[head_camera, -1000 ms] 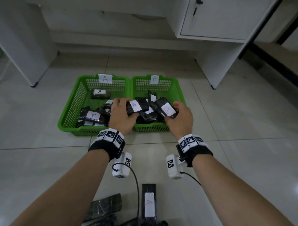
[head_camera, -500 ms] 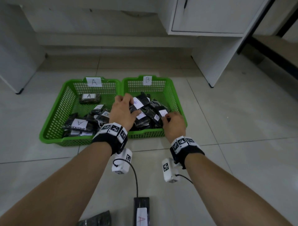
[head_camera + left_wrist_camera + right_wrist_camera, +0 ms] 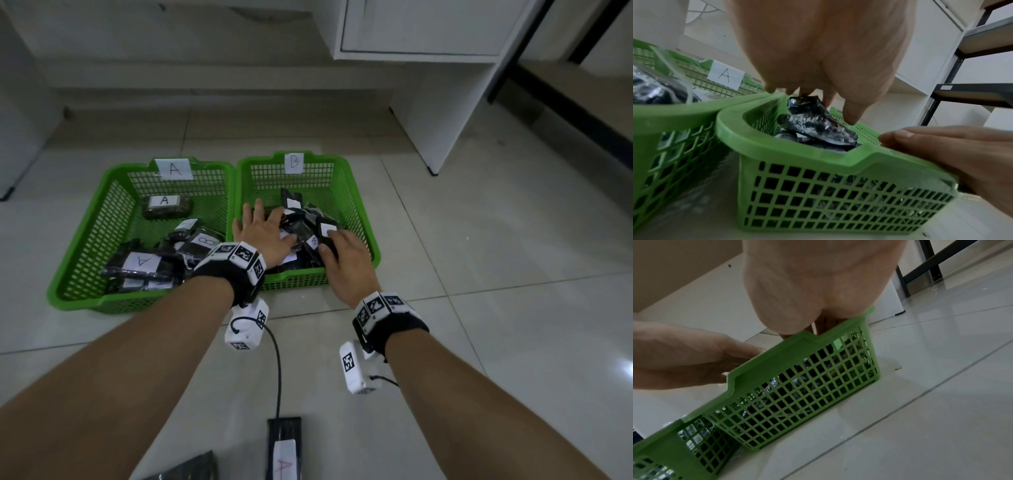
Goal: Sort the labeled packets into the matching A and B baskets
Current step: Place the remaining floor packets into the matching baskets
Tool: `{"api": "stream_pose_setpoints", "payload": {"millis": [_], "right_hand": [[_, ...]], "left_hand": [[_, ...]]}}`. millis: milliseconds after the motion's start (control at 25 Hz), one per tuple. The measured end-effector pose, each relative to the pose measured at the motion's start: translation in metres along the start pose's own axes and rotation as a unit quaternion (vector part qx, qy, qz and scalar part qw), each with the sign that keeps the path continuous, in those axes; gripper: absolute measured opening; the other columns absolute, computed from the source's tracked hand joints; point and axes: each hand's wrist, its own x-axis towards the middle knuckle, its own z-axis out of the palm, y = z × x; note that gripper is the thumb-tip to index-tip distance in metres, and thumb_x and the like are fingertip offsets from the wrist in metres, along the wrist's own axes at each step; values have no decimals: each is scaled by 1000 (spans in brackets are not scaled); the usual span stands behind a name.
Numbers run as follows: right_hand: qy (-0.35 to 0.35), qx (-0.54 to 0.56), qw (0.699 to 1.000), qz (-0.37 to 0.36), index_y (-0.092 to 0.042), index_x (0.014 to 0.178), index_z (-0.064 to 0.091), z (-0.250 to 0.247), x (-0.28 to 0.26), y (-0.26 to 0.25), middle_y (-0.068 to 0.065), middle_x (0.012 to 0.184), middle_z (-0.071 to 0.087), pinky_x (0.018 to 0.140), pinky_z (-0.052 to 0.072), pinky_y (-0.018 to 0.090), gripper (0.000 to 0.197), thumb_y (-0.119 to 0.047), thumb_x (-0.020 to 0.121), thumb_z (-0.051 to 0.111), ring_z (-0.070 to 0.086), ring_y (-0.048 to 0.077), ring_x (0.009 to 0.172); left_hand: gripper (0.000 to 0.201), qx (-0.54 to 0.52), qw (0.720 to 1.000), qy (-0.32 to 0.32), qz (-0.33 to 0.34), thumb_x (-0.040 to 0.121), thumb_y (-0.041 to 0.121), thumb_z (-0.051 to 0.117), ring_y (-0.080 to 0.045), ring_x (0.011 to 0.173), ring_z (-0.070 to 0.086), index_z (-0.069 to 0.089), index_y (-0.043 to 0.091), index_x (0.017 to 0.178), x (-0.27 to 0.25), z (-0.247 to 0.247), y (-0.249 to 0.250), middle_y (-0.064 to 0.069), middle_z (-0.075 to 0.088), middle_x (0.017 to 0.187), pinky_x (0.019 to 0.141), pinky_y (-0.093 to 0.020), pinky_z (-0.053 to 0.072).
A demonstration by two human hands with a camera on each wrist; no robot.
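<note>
Two green baskets stand side by side on the floor: basket A (image 3: 85,298) on the left and basket B (image 3: 363,219) on the right, each with a paper letter tag. Both hold black packets with white labels. My left hand (image 3: 263,229) hovers over basket B's pile (image 3: 301,226) with fingers spread and straight, fingertips touching a black packet (image 3: 818,123). My right hand (image 3: 342,253) lies at basket B's near right, fingers straight (image 3: 920,134) over the rim, resting on a labelled packet (image 3: 327,228). One packet marked B (image 3: 202,241) lies in basket A.
On the floor near me lies a black packet labelled A (image 3: 283,452), and another dark packet (image 3: 191,469) at the bottom left. A white cabinet (image 3: 428,68) stands behind the baskets on the right, a dark shelf frame (image 3: 962,92) beyond it.
A second ago each hand held a B packet above basket B. Both hands lowered into the basket and let go; the packets now lie on the pile and the fingers are straight.
</note>
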Motion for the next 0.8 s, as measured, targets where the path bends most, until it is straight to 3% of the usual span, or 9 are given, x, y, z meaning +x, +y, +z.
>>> {"api": "stream_pose_setpoints", "payload": {"millis": [120,280,400,480,520,560,640,680,800], "right_hand": [[51,15,999,-7,-5,127,59,-7,-14,-4,11,132,56,108,40,43,35,-26,102,49,49,28,123],[138,-45,989,-19,-10,114,59,-2,-50,-38,8,118,55,95,40,40,28,-19,88,56,49,27,109],[99,39,994,-16,-9,108,59,4,-84,-57,6,102,59,80,44,34,25,-12,83,61,55,23,93],[-11,71,997,35,-14,92,63,10,-109,-63,1,79,62,68,48,32,12,-18,81,67,61,22,75],[-92,31,993,68,-16,81,64,11,-113,-67,0,70,63,66,52,32,14,-28,79,71,64,23,72],[-178,-30,979,93,-16,74,65,10,-123,-73,0,66,63,67,56,32,30,-44,77,74,67,24,71],[-341,-146,921,116,-13,69,66,8,-128,-87,3,65,65,67,59,32,65,-78,64,72,68,24,67],[-395,-176,894,113,-13,69,65,10,-131,-95,3,65,66,64,57,31,75,-86,55,72,67,23,65],[-447,-235,861,66,-15,67,60,24,-144,-112,4,70,65,54,45,26,69,-74,44,87,61,21,60]], "left_hand": [[69,-44,999,11,28,98,53,41,-30,152,-7,17,26,157,-7,-7,-2,-11,-4,166,123,-51,5],[54,-122,982,91,110,99,36,47,-30,151,12,39,15,147,-43,-10,-8,-13,20,162,122,-46,15],[29,-139,955,179,188,95,23,52,-26,126,44,56,11,121,-94,-8,-24,-9,52,133,108,-38,36],[17,-132,950,184,214,92,19,53,-21,107,50,59,13,108,-134,2,-43,-3,57,113,93,-33,42],[14,-140,953,164,213,90,17,54,-19,97,53,60,15,102,-148,6,-55,0,58,104,87,-33,45],[11,-154,959,124,202,87,17,56,-17,87,55,61,18,97,-166,12,-69,4,60,95,81,-35,49],[7,-143,975,14,170,79,22,62,-13,74,60,63,25,85,-188,17,-89,11,63,80,75,-37,53],[5,-114,980,-51,156,76,29,66,-13,73,62,63,28,80,-198,18,-97,13,63,76,74,-36,54],[38,7,966,-227,125,61,56,84,-8,72,60,65,28,78,-219,25,-119,15,62,73,70,-30,51]]}}
